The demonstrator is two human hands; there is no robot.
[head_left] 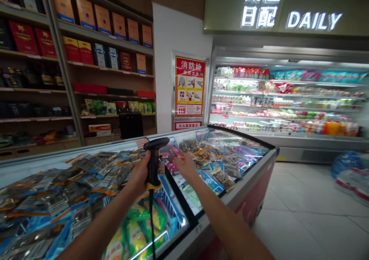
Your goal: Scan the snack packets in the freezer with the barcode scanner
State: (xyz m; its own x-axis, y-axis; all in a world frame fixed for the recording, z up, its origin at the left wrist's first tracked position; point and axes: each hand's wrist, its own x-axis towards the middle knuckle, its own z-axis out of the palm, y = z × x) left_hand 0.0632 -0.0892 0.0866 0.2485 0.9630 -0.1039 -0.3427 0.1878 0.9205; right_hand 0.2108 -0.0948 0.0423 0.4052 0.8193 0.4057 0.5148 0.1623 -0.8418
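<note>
My left hand (141, 171) is wrapped round the handle of a black and yellow barcode scanner (154, 162), held upright with its head at the top. A black cable (151, 221) hangs down from it. Just to the right, my right hand (184, 164) reaches over the freezer with its fingers closed on a pink packet (173, 151). Part of that packet is hidden by the fingers. Under and around both hands lies a chest freezer (259, 187) with several packaged foods on and in it.
Brown packets (103, 171) cover the left side of the freezer, with green and yellow bags (138, 229) below in a basket. Shelves of boxes (99, 56) stand behind left. A refrigerated display (288, 98) runs along the back right. Wrapped bottles (354, 175) sit on the tiled floor.
</note>
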